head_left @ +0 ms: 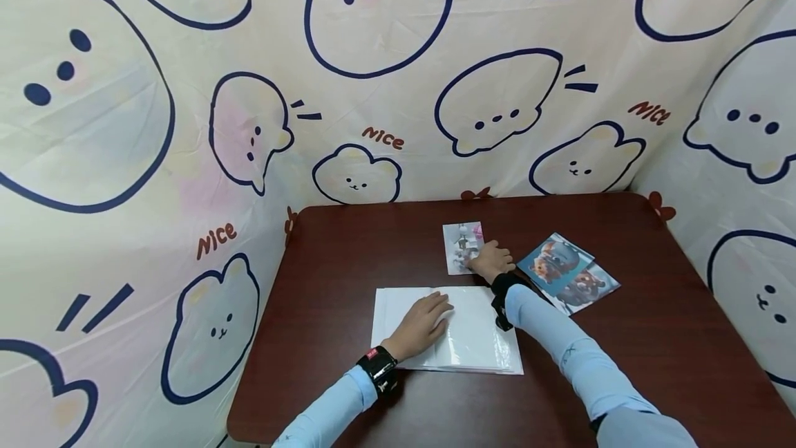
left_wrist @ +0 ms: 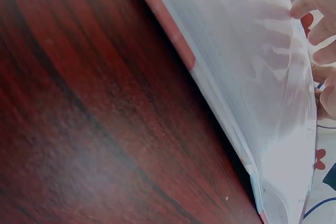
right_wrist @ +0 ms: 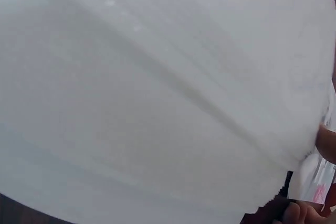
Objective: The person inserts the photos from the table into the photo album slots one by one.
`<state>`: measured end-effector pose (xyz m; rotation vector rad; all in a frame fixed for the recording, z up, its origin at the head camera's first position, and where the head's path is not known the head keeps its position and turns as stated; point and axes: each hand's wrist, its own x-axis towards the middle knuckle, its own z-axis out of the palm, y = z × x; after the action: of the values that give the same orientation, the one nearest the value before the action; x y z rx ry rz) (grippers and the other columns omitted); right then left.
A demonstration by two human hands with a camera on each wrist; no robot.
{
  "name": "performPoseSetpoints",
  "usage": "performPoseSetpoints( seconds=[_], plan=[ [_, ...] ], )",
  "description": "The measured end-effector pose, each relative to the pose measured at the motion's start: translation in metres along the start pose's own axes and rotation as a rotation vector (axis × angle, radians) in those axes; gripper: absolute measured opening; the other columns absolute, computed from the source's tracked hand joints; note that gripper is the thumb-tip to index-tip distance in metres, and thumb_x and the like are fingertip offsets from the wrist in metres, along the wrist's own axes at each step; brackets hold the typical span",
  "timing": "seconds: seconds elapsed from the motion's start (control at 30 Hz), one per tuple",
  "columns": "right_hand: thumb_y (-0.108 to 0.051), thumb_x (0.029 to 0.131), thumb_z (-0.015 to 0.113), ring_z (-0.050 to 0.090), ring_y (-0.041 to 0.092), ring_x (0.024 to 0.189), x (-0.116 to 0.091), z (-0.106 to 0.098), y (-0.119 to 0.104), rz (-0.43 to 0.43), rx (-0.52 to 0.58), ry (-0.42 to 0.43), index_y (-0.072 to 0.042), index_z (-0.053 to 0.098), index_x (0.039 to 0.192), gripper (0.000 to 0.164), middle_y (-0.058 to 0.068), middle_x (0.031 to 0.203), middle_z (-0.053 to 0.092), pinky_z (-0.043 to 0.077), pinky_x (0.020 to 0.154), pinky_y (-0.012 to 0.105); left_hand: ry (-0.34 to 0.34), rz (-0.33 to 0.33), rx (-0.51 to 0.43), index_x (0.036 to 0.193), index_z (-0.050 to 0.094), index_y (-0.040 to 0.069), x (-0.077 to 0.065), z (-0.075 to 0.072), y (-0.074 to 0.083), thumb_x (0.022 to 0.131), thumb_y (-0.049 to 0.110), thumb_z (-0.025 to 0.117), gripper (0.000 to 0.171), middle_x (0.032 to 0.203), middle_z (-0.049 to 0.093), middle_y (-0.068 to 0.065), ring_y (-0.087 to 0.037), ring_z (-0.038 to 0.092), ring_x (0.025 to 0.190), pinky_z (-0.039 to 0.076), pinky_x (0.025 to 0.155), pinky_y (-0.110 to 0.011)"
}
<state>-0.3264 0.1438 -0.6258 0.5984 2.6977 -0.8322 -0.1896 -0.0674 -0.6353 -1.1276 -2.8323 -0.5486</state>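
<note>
An open album (head_left: 479, 337) with white pages and glossy clear sleeves lies on the brown table. My left hand (head_left: 420, 327) rests on its left part, fingers extended across the page; in the left wrist view its fingertips (left_wrist: 300, 7) are at the clear sleeve (left_wrist: 262, 66). Beyond the album, my right hand (head_left: 493, 261) is at the lower right edge of a small picture card (head_left: 460, 244), thumb side over the card. I cannot tell whether it pinches the card. The right wrist view is mostly filled by a white page (right_wrist: 131, 103), with the thumb (right_wrist: 326, 144) at the edge.
Right of the right hand, a blue-bordered picture card (head_left: 553, 258) overlaps another picture card (head_left: 591, 289). The table (head_left: 671, 365) has rounded corners and stands against a patterned cloth (head_left: 485, 178) behind and at both sides.
</note>
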Motion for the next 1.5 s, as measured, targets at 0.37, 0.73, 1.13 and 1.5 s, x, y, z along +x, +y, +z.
performPoseSetpoints(
  seconds=[0.37,0.73,1.13,1.5],
  plan=[
    [-0.029,0.091,0.077,0.045,0.058,0.124,-0.005,-0.008,0.011,-0.073,0.009,-0.010,0.013,0.049,0.131,0.065,0.041,0.132,0.046,0.036,0.107,0.069,-0.023,-0.016,0.035,0.141,0.060,0.013,0.003,0.002,0.006,0.106,0.023,0.059,0.036,0.152,0.055,-0.011,-0.028,0.047,0.146,0.040,0.120,-0.046],
    [-0.015,0.104,0.057,0.046,0.023,0.062,-0.007,-0.023,0.023,-0.363,0.161,-0.034,0.001,0.061,0.081,0.029,0.011,0.071,0.051,0.034,0.058,0.033,-0.043,-0.014,0.059,0.144,0.058,0.015,0.006,0.001,0.005,0.106,0.029,0.061,0.041,0.154,0.054,-0.010,-0.029,0.045,0.148,0.038,0.121,-0.052],
    [-0.012,0.103,0.064,0.067,0.024,0.074,-0.027,-0.051,0.013,-0.477,0.419,-0.157,0.007,0.067,0.119,0.024,0.018,0.091,0.068,0.061,0.072,0.042,-0.078,-0.023,0.074,0.143,0.060,0.014,0.015,0.003,0.002,0.105,0.037,0.061,0.044,0.159,0.048,-0.014,-0.030,0.041,0.151,0.034,0.123,-0.051],
    [-0.003,0.099,0.067,0.071,0.017,0.070,-0.040,-0.037,0.030,-0.450,0.609,-0.273,0.013,0.060,0.113,0.023,0.027,0.089,0.071,0.064,0.069,0.038,-0.186,0.008,0.142,0.159,0.041,0.011,0.021,0.003,0.001,0.107,0.048,0.052,0.065,0.169,0.030,-0.016,-0.029,0.028,0.158,0.027,0.127,-0.046]
  ],
)
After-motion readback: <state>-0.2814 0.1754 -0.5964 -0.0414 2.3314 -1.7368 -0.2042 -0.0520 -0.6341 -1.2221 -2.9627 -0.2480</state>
